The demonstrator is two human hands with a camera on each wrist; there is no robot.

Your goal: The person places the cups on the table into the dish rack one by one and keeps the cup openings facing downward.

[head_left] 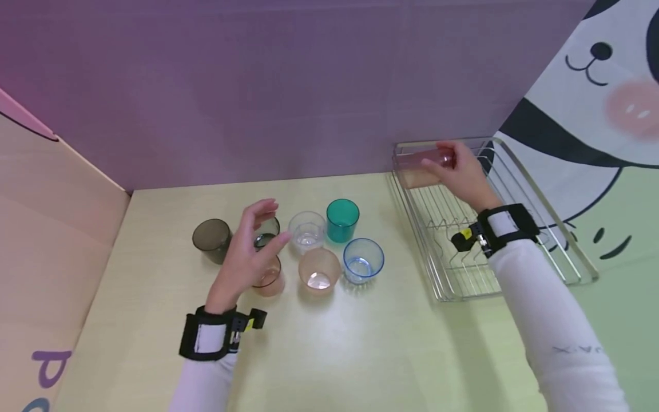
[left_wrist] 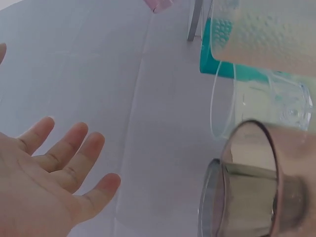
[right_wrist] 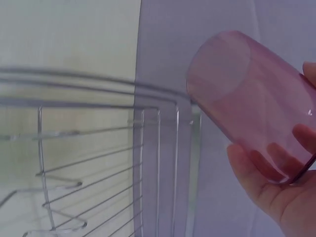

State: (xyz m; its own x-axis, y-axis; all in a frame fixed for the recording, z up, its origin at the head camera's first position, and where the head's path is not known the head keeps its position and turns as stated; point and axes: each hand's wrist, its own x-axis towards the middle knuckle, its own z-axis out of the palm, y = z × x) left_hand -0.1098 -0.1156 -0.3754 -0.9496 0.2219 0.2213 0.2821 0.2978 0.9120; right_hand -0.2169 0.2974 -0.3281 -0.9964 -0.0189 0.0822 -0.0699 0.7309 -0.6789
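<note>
My right hand (head_left: 465,177) grips a pink see-through glass (head_left: 417,170) by one end, tilted on its side above the back of a wire dish rack (head_left: 437,280). In the right wrist view its fingers curl round the glass. Over the group of glasses hovers my left hand (head_left: 247,257), fingers spread and nothing in them. Below and beside it are a dark grey glass (head_left: 211,236), a smoky glass (head_left: 273,226) partly hidden by the hand, and a brownish-pink glass (head_left: 273,281). To their right sit a clear glass (head_left: 307,228), a peach glass (head_left: 319,268), a teal glass (head_left: 342,220) and a blue-rimmed glass (head_left: 363,260).
The light wooden table (head_left: 334,355) runs back to a purple wall (head_left: 257,103). A cream panel (head_left: 51,229) borders the left side, and a panel with a cartoon animal print (head_left: 618,137) stands beyond the rack on the right.
</note>
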